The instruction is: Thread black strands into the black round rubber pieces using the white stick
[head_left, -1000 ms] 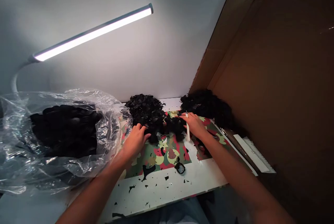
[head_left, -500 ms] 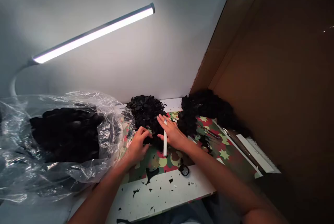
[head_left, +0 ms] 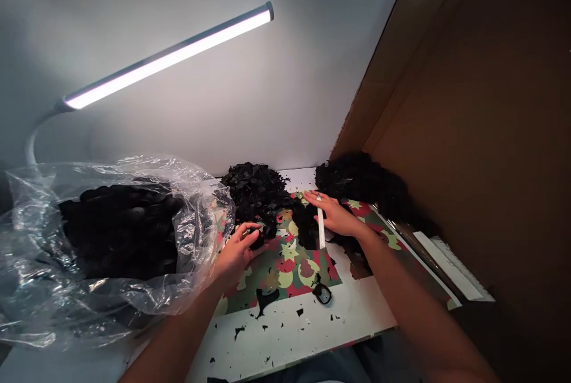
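My left hand has its fingers curled round a small dark piece at the left side of the camouflage-patterned sheet. The fingers partly hide this piece. Farther right, my right hand lies rather flat, palm down, over loose black scraps. A slim white stick-like tool is tucked in the right hand and points toward me. Just behind the left hand rises a heap of thin black scraps.
On the left, a clear plastic bag holds many black rounded pieces. Another black pile lies by the tall cardboard on the right. Small scraps and a black ring lie near the front edge. A lit lamp hangs above.
My right hand has moved right, away from the left hand, with the white tool, over the black scraps there. More of the patterned sheet shows between the hands. The view has shifted slightly.
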`<control>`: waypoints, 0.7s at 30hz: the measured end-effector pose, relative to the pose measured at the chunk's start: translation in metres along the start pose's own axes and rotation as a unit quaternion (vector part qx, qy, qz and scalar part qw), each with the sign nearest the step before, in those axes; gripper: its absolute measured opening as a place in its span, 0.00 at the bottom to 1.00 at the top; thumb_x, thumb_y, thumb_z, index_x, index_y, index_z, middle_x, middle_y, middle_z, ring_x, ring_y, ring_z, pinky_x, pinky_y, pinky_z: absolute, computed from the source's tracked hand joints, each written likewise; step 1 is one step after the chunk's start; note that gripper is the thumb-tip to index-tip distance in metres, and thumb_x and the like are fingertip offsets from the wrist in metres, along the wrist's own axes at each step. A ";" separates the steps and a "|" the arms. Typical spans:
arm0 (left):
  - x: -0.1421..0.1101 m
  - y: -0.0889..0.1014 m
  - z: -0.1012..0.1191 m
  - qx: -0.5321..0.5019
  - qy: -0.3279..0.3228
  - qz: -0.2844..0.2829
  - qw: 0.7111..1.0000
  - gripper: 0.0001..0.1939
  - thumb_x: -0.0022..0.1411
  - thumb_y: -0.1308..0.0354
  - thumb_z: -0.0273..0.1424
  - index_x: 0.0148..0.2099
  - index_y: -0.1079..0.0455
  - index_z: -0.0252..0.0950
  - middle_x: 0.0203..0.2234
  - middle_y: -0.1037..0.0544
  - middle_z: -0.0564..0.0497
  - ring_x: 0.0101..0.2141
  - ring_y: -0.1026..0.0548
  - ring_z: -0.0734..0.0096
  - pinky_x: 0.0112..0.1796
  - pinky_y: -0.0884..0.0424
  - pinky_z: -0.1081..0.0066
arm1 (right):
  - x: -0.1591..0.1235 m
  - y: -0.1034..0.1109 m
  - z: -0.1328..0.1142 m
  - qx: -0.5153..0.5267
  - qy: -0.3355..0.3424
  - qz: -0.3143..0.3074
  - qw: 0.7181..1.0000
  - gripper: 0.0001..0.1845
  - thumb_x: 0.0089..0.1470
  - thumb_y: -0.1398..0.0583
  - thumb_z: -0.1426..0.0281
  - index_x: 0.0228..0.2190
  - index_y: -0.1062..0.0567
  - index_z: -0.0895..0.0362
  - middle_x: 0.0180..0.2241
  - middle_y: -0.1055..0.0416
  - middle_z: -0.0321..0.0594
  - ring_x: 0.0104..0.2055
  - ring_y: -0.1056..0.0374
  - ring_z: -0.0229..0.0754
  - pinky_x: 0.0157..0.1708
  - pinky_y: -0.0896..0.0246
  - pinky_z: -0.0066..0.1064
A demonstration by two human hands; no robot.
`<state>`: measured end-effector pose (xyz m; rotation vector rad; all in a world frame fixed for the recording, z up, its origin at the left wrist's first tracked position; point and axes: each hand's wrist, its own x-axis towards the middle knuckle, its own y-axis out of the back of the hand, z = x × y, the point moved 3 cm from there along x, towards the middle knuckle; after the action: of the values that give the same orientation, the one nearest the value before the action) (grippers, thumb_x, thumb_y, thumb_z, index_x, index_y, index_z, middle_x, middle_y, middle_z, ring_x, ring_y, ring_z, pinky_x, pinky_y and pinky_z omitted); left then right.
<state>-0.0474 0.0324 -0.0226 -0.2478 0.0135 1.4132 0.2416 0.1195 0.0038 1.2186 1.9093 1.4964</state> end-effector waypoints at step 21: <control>-0.008 -0.007 0.023 0.065 -0.106 0.110 0.986 0.21 0.47 0.27 0.32 0.44 0.26 0.36 0.36 0.20 0.48 0.40 0.21 0.62 0.42 0.25 0.65 | -0.010 -0.023 -0.132 0.382 -0.029 0.192 0.904 0.07 0.62 0.39 0.65 0.41 0.22 0.53 0.37 0.22 0.39 0.37 0.25 0.42 0.37 0.31 0.32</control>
<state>-0.0451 0.0273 0.0018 0.0148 -0.0432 1.6463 0.1376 0.0377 0.0240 2.0413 2.4058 0.8257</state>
